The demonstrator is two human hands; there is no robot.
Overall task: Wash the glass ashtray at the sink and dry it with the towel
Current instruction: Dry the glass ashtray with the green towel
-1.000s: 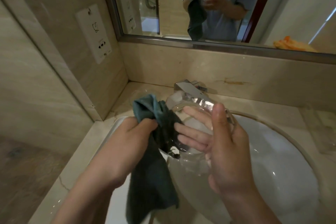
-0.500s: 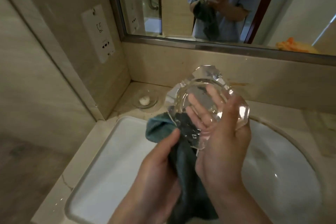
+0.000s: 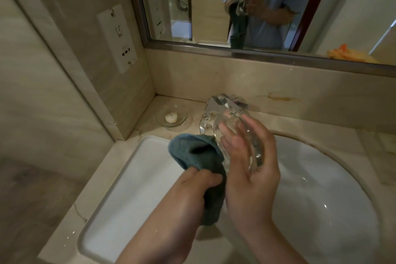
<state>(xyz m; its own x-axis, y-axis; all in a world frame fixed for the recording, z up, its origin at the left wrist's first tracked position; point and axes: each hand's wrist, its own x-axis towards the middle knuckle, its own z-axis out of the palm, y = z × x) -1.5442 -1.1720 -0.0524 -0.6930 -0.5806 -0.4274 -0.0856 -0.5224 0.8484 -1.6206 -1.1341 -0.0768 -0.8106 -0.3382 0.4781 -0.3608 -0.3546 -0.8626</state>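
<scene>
Over the white sink (image 3: pixel 132 180), the right hand (image 3: pixel 252 169) has its grip closed around the tilted glass ashtray (image 3: pixel 235 133). The left hand (image 3: pixel 192 191) clutches the teal towel (image 3: pixel 197 154), which touches the ashtray's left side, near the chrome faucet (image 3: pixel 216 105) at the desk's back edge.

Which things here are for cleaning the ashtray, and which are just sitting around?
For the job:
- glass ashtray, held in the right hand
- blue-green towel, gripped by the left hand
- white sink
- shiny tap

Just sitting around:
- small glass dish with a bit of soap
- wall socket panel
- mirror
</scene>
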